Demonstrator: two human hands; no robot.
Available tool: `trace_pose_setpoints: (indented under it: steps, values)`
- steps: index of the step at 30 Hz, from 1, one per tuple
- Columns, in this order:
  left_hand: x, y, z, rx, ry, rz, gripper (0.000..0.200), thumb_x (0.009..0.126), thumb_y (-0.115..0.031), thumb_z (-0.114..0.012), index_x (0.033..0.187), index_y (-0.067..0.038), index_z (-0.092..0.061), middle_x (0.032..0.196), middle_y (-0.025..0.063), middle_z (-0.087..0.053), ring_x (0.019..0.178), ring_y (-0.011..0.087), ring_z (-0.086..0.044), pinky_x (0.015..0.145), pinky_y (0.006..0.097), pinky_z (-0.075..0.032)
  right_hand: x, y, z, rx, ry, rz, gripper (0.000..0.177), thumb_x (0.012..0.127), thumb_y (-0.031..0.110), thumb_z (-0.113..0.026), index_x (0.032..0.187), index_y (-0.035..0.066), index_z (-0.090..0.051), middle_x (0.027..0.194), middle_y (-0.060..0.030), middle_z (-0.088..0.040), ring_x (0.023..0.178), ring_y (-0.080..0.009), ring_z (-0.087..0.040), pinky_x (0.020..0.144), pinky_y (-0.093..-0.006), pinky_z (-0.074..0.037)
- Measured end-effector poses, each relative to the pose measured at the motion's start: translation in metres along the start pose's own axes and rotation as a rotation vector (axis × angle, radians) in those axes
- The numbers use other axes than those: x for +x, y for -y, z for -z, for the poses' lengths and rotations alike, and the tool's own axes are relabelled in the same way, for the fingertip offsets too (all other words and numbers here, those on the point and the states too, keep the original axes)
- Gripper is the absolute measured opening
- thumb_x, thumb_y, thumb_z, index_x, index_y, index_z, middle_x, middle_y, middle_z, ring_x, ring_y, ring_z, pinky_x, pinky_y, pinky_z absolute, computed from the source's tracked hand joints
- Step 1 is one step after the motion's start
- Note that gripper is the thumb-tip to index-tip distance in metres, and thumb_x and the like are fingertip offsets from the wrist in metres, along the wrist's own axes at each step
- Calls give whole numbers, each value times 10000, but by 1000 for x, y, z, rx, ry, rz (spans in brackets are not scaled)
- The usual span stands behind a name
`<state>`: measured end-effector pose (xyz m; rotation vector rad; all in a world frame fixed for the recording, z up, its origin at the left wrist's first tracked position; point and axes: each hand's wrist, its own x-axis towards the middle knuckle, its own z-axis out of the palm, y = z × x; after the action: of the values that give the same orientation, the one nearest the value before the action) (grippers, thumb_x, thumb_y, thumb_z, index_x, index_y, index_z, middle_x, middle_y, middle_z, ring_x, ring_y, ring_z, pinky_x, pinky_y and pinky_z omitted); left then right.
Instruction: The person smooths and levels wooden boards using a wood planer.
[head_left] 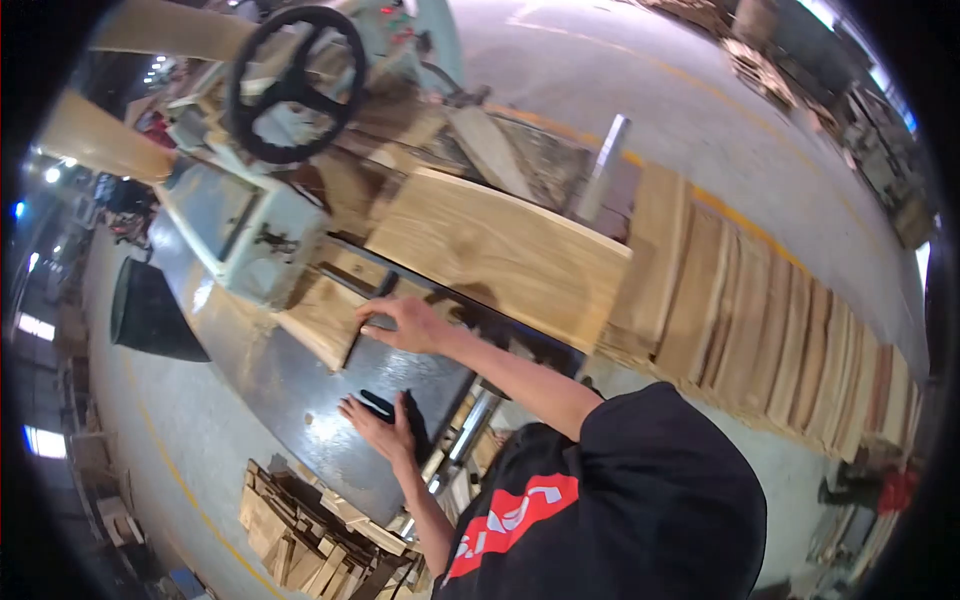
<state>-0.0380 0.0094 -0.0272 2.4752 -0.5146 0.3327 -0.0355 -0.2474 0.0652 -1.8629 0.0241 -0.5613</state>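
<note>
My right hand [408,326] has its fingers bent at the near end of a wooden board [318,318], thumb low against the same end. This board lies flat on the dark metal machine table [300,400], its far part beneath a pale green machine housing [262,245]. Lower down, my left hand [384,432] is open over the bare metal, its fingers apart and casting a dark shadow. It holds nothing. A wide wooden board or stack [500,255] lies beyond my right forearm.
A black handwheel [297,85] rises above the housing. Long rows of boards [740,310] stand at the right. Scrap wood [310,535] is piled below the table. A dark bin-like object [150,312] sits at the left, and an upright metal post [605,165] stands behind the wide wood.
</note>
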Motion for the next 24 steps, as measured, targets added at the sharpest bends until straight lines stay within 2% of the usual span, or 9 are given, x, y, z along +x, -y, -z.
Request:
trace_pose_setpoints:
  steps: [2,4,6,8,9,11,17,20,24]
  values:
    - [1,-1,2,25,4,5,1043,869,-470,-858,1597,76,-349,1645,373,-328,1582,507,-227,1281,557,-232,-45,8,61,-285,-95,83,445,837,206,-829,1245,64,-724,1306,-176,-715,1232,-355,-672,1036,-459,-548]
    - [10,-3,-1,54,3,28,1011,900,-494,-822,1594,74,-356,1647,350,-347,1582,497,-233,1288,545,-218,-82,-16,108,-698,-285,-5,494,806,223,-840,1260,68,-719,1344,-197,-678,1299,-387,-618,1077,-508,-508]
    - [13,-8,2,95,44,3,993,919,-516,-793,1594,70,-362,1660,306,-362,1591,453,-243,1299,529,-195,-105,-7,171,-922,-385,-159,527,813,294,-841,1246,29,-701,1308,-211,-664,1312,-416,-566,1129,-551,-424]
    - [12,-11,5,121,74,9,991,921,-520,-789,1595,68,-363,1663,291,-368,1596,432,-248,1302,526,-187,-134,-35,213,-1200,-550,-369,718,853,433,-810,1427,51,-608,1380,-233,-638,1343,-440,-548,1178,-612,-344]
    - [12,-10,5,107,73,14,992,922,-524,-786,1597,66,-360,1662,282,-375,1598,419,-251,1303,529,-182,-141,-29,231,-1273,-576,-478,770,853,491,-811,1441,43,-596,1347,-260,-653,1314,-452,-571,1167,-623,-349]
    - [11,-9,4,101,54,16,993,922,-523,-786,1597,67,-358,1660,278,-380,1594,423,-258,1304,527,-182,-159,-39,259,-1020,-524,-714,819,830,543,-830,1433,39,-603,1335,-249,-659,1303,-437,-579,1146,-622,-370]
    - [9,-11,5,101,10,19,972,924,-503,-781,1589,73,-368,1653,262,-401,1591,392,-286,1309,513,-187,-153,-26,280,-1010,-495,-596,755,738,528,-916,1270,27,-728,1239,-227,-709,1220,-416,-640,1034,-503,-503]
    - [8,-9,4,121,2,26,943,929,-474,-781,1593,59,-376,1651,251,-413,1591,387,-290,1311,502,-184,-126,48,282,-1070,-460,-621,666,704,486,-941,1186,58,-774,1167,-191,-741,1168,-385,-679,977,-469,-539]
    - [8,-12,5,110,-3,28,914,933,-469,-774,1579,59,-400,1644,249,-426,1588,388,-300,1304,511,-195,-102,140,272,-976,-74,-553,518,752,397,-907,1164,107,-787,1090,-139,-759,1080,-337,-719,945,-474,-562]
